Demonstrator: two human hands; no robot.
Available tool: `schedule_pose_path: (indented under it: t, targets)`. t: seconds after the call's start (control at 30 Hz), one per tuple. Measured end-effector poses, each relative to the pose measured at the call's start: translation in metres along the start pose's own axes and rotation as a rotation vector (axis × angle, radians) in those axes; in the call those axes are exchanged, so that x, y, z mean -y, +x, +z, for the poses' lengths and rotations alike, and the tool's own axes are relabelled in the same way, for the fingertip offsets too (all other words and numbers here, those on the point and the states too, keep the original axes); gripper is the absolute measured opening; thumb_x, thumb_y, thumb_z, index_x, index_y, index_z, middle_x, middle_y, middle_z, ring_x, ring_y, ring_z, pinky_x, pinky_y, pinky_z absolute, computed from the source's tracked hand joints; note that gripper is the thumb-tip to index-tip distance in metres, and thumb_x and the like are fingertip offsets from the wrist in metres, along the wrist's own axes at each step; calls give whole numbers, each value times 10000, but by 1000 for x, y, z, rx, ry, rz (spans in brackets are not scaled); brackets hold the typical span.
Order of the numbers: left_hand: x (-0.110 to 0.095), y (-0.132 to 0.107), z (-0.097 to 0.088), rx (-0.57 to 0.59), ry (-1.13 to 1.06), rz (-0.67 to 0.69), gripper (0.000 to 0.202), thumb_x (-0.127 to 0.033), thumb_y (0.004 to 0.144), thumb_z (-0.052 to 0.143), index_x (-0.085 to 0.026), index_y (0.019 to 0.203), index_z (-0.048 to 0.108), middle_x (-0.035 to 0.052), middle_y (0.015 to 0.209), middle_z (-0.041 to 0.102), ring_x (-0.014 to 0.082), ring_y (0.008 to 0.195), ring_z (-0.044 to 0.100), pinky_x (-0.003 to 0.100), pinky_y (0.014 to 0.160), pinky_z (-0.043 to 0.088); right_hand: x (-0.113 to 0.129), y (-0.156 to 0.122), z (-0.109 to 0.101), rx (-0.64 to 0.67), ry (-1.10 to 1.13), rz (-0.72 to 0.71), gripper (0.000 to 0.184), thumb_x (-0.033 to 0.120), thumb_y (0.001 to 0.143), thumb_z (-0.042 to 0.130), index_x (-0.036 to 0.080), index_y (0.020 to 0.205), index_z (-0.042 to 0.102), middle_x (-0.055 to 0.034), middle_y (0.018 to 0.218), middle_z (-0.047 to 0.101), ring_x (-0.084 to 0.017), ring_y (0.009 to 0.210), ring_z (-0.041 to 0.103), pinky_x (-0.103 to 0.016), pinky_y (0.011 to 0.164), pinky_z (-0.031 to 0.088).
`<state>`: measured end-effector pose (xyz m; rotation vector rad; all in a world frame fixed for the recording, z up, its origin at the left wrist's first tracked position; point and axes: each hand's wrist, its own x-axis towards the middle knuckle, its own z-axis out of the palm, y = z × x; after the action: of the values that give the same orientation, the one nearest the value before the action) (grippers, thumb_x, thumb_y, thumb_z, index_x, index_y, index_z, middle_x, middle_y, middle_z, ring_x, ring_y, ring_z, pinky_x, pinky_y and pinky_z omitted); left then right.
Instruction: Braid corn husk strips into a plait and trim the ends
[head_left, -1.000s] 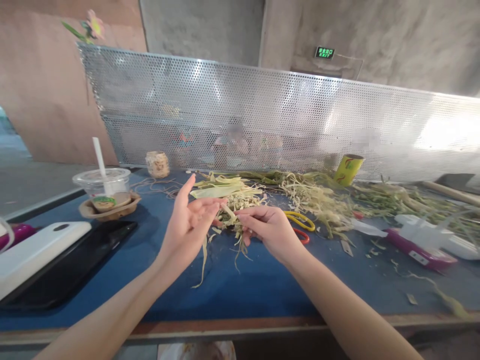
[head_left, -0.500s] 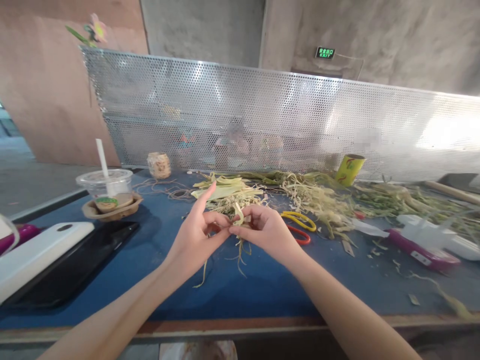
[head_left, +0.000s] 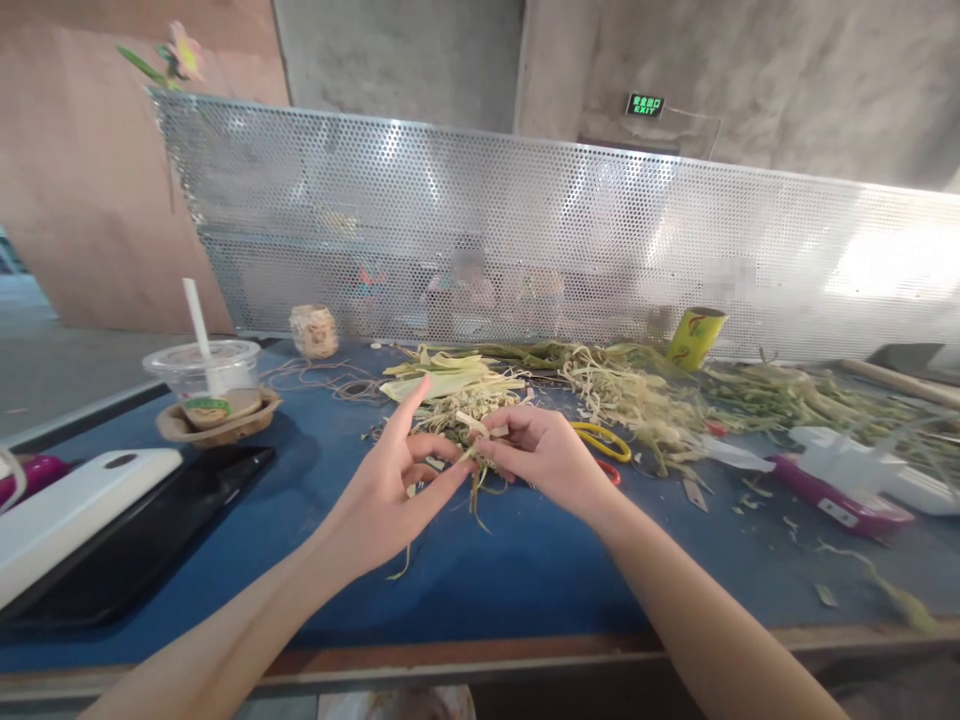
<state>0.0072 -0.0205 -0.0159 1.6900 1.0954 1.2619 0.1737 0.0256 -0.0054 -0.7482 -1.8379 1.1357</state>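
Between my two hands is a small piece of pale, dry plant strips (head_left: 471, 425), looking like husk or straw, with loose ends hanging below. My left hand (head_left: 397, 480) pinches a strip between thumb and a finger, its index finger pointing up. From the other side my right hand (head_left: 536, 450) grips the same piece, its fingers closed and partly hidden. Just behind the hands lies a pile of pale husk strips (head_left: 442, 380). Scissors with a yellow and red handle (head_left: 604, 440) rest beside my right hand, partly covered by it.
On the left are a plastic cup with a straw (head_left: 202, 370), a black tablet (head_left: 150, 530) and a white power bank-like block (head_left: 90, 505). Tangled fibres (head_left: 630, 400), a yellow-green tube (head_left: 694, 338) and a purple power strip (head_left: 840, 495) lie right. A perforated metal screen (head_left: 480, 220) stands behind.
My right hand has moved slightly right, covering more of the scissors. The pale strip between the hands has turned, and the left thumb and finger have shifted along it.
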Motion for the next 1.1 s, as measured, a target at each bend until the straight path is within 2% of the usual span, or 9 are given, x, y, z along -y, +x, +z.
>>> schedule_pose_path:
  t: [0.07,0.17,0.3,0.47,0.63,0.77,0.9,0.97,1.1]
  targets:
    - [0,1,1,-20,-30,-6,903,-308,745,603,-236,1400,-16,14,834,584,143,725,588,275,627,495,1,0,1,35,1,-14,117,270,772,553,163,772,600,41,551,499,-56,442,426,-194,434,355]
    - [1,3,3,-123,27,67,964,-302,716,635,-235,1400,-42,36,890,573,146,753,575,257,604,490,1,-1,3,63,30,-19,141,239,816,484,168,836,604,35,585,505,-55,461,435,-194,462,376]
    - [3,4,5,-161,51,147,961,-284,725,631,-286,1398,-56,80,1040,583,119,677,555,242,547,480,-3,-2,6,57,119,-29,139,194,806,490,199,945,491,56,617,519,-58,478,461,-181,470,375]
    - [3,2,9,-165,40,142,929,-250,732,632,-293,1407,-5,28,850,657,127,653,561,235,558,475,-7,-3,10,-50,-60,-102,205,190,805,487,233,979,387,70,604,556,-73,485,454,-183,482,354]
    - [-2,4,10,-205,-5,62,921,-240,704,661,-286,1405,65,-32,663,626,101,552,547,180,471,425,-2,-7,11,-87,-267,-176,127,180,829,445,227,941,410,75,573,552,-81,506,492,-192,539,371]
    - [-7,4,8,-144,-104,1,958,-244,691,670,-269,1405,32,-66,595,572,67,398,462,172,372,383,1,-9,7,-95,-361,-201,129,150,822,441,228,925,442,72,566,569,-82,513,504,-188,549,374]
    - [-9,4,8,-114,-179,-18,946,-246,692,667,-274,1404,46,-78,568,543,63,343,438,176,330,364,-1,-7,5,-148,-270,-190,117,168,813,452,226,912,433,66,565,574,-87,535,536,-196,568,401]
    - [-10,4,9,-156,-204,-22,931,-247,681,675,-263,1403,87,-78,560,541,61,328,428,174,313,354,-3,-4,5,-138,-154,-150,117,206,814,464,228,917,412,63,578,578,-80,498,507,-197,539,402]
    - [-11,6,8,-252,-280,20,967,-241,635,711,-225,1401,123,-58,583,574,75,368,450,182,306,379,-8,-1,6,-47,-7,-58,288,300,744,587,217,933,387,43,657,564,-78,512,472,-200,502,389]
